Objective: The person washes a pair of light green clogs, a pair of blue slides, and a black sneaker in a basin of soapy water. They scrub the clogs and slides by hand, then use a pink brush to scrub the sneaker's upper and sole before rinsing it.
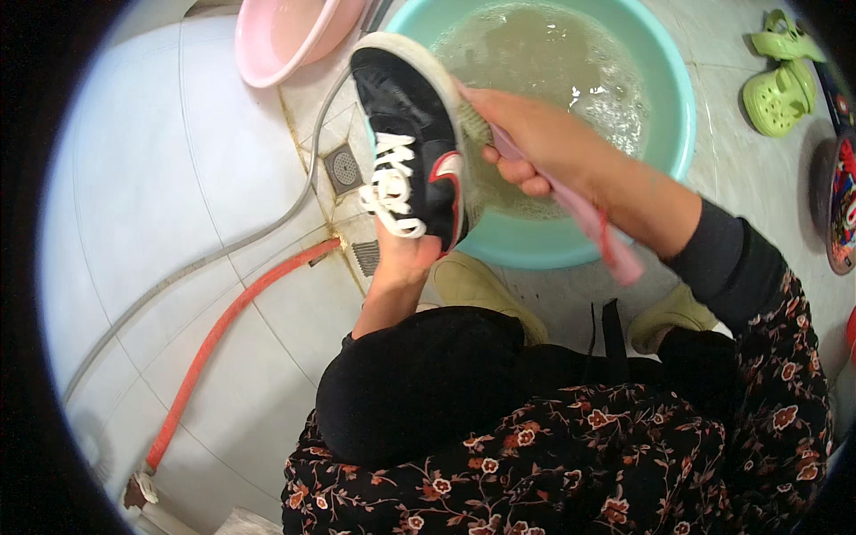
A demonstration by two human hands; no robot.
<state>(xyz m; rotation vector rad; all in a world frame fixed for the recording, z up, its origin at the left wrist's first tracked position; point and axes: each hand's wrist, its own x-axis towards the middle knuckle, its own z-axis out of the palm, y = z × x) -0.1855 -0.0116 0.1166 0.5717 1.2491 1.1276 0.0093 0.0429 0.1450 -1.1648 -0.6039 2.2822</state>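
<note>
My left hand [409, 257] is inside the heel opening of a black sneaker [414, 100] with white laces and a red-edged white swoosh, holding it up with the toe pointing away from me. Its fingers are hidden in the shoe. My right hand [518, 137] grips a pink-handled scrub brush [575, 200], whose pale bristles touch the side of the shoe's white sole. Beneath both, a large turquoise basin [682, 134] holds cloudy, greyish-brown water with suds.
A pink basin [257, 63] stands at the upper left. A grey hose [200, 257] and a red hose [214, 334] run along white tiles near a floor drain [344, 168]. Light green clogs [776, 100] lie at the upper right. A patterned container [844, 200] is at the right edge.
</note>
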